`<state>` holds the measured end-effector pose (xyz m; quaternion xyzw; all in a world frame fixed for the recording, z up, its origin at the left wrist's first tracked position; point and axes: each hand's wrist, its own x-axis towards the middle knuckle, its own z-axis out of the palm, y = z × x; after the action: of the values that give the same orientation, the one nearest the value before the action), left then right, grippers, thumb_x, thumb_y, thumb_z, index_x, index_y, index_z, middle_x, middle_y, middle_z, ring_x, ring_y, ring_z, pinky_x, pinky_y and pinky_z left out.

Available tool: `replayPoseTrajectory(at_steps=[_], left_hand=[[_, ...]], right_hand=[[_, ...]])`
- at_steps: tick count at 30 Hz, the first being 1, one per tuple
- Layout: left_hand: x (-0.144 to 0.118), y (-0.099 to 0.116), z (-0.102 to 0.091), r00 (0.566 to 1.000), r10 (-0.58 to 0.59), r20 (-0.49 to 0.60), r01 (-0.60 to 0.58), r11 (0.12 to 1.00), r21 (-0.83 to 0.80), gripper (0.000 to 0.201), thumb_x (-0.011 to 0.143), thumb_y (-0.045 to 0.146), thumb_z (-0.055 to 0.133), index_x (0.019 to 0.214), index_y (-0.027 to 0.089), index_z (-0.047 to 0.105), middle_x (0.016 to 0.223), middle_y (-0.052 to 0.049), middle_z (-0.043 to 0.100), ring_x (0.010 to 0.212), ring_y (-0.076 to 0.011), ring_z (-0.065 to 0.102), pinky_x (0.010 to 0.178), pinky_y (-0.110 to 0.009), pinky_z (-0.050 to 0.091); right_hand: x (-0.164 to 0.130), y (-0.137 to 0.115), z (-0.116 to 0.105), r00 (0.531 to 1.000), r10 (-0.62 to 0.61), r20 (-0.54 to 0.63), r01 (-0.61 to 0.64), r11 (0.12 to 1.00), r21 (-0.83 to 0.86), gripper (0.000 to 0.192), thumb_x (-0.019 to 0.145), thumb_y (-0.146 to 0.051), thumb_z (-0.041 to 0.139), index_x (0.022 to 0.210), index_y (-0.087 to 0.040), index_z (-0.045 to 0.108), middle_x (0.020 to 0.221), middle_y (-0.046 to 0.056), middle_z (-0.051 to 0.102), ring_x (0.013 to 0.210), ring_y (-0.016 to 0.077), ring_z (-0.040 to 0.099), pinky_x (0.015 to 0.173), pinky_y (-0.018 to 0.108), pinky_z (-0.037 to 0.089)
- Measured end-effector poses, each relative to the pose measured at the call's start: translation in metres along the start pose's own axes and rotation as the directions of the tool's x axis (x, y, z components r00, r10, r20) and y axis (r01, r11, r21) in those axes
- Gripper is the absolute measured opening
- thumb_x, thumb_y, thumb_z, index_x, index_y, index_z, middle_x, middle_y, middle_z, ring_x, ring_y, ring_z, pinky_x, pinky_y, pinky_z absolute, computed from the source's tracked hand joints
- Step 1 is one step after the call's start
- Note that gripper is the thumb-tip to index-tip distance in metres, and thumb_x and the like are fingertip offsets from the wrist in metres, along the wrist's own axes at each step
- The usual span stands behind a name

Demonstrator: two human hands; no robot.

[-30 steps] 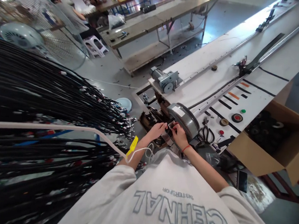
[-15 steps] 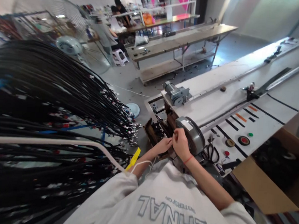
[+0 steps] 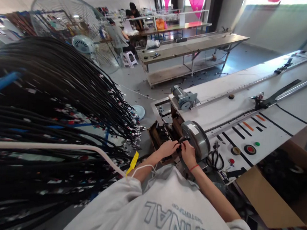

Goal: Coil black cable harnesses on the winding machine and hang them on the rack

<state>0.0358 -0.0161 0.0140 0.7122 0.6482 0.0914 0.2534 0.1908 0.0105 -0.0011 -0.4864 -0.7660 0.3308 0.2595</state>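
Here, a carton [image 3: 268, 196] holds dark items; left fingers [image 3: 176, 144] and right fingers [image 3: 184, 144] pinch a dark piece [image 3: 183, 139].

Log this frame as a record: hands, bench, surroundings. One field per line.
Left hand: fingertips close to right hand
Right hand: thin red band at wrist; beside grey drum
Item at fingertips: dark, too small to identify
Bench: white worktop with scissors, green button, red button
Left side: many black cables; fan behind
Right side: open cardboard box, dark contents
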Motion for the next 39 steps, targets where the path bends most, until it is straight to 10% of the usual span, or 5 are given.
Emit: replayPoseTrajectory(at_steps=[14, 19, 22, 26, 39], left_hand=[[-0.013, 0.018, -0.008, 0.995, -0.078, 0.065, 0.066, 0.984, 0.164, 0.027, 0.096, 0.029, 0.045, 0.113, 0.015, 0.061, 0.106, -0.017, 0.07, 0.095, -0.0277, 0.068, 0.083, -0.034, 0.048], [-0.03, -0.005, -0.011, 0.984, -0.039, 0.172, 0.046, 0.998, -0.034, 0.024, 0.095, 0.031, 0.046, 0.099, 0.018, 0.066, 0.095, -0.01, 0.073, 0.088, -0.0223, 0.067, 0.079, -0.028, 0.047], [-0.044, -0.026, -0.004, 0.971, -0.094, 0.221, 0.12, 0.987, -0.107, 0.031, 0.094, 0.039, 0.046, 0.08, 0.018, 0.065, 0.079, -0.006, 0.07, 0.076, -0.0197, 0.064, 0.072, -0.026, 0.045], [-0.058, -0.038, -0.003, 0.969, -0.162, 0.188, 0.186, 0.975, -0.119, 0.037, 0.094, 0.045, 0.045, 0.079, 0.017, 0.065, 0.078, -0.006, 0.07, 0.074, -0.019, 0.063, 0.069, -0.026, 0.041], [-0.062, -0.029, -0.012, 0.958, -0.247, 0.146, 0.276, 0.933, -0.231, 0.028, 0.087, 0.041, 0.057, 0.079, 0.018, 0.071, 0.067, -0.004, 0.067, 0.066, -0.0191, 0.059, 0.064, -0.025, 0.041]], right_hand=[[0.009, -0.019, 0.0, 0.98, -0.196, 0.031, 0.198, 0.958, -0.209, 0.023, 0.097, -0.017, 0.038, 0.08, -0.02, 0.054, 0.083, 0.009, 0.063, 0.087, 0.0249, 0.06, 0.091, 0.043, 0.047], [-0.028, -0.016, -0.049, 0.916, -0.392, -0.083, 0.392, 0.92, -0.013, 0.019, 0.092, -0.024, 0.049, 0.106, -0.024, 0.06, 0.119, 0.011, 0.062, 0.119, 0.0281, 0.054, 0.102, 0.048, 0.044], [-0.054, 0.047, -0.102, 0.866, 0.033, -0.499, -0.063, 0.997, -0.043, 0.032, 0.09, -0.031, 0.046, 0.119, -0.019, 0.056, 0.136, 0.019, 0.052, 0.132, 0.0319, 0.044, 0.109, 0.054, 0.036], [-0.068, 0.143, -0.136, 0.466, 0.625, -0.626, -0.734, 0.669, 0.121, 0.084, 0.078, -0.05, 0.064, 0.138, 0.004, 0.039, 0.148, 0.039, 0.026, 0.142, 0.0435, 0.027, 0.111, 0.057, 0.029], [-0.079, 0.17, -0.126, 0.388, 0.667, -0.636, -0.748, 0.631, 0.206, 0.113, 0.076, -0.058, 0.07, 0.151, 0.007, 0.016, 0.152, 0.034, 0.026, 0.144, 0.0366, 0.025, 0.118, 0.043, 0.023]])
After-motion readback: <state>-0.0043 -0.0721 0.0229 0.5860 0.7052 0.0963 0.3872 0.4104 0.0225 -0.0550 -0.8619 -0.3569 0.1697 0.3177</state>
